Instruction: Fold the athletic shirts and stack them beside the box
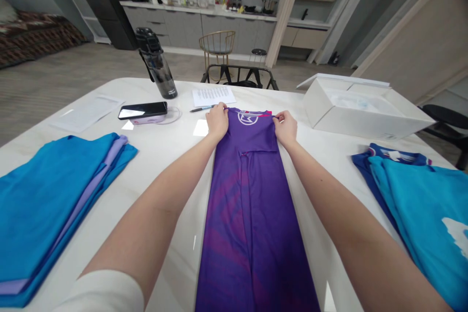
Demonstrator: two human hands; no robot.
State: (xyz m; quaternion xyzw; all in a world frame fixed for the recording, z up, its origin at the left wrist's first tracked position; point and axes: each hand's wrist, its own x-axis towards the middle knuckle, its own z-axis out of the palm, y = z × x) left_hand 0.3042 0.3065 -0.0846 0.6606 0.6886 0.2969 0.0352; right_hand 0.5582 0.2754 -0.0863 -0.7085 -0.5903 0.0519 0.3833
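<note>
We are finding no words or numbers that we can read. We are seeing a white emblem, a slanted mark inside a ring, on the purple shirt (252, 195), close to its collar end near the far edge of the desk (314, 165); we cannot tell what brand it stands for. We are seeing lines of print on the sheet (214, 95) at the desk's far edge, too small to make out. Another paper (86, 112) toward the far left corner is showing only faint print. We are seeing part of a white mark on the blue shirt (424, 204) at the right edge, cut off and unreadable.
</note>
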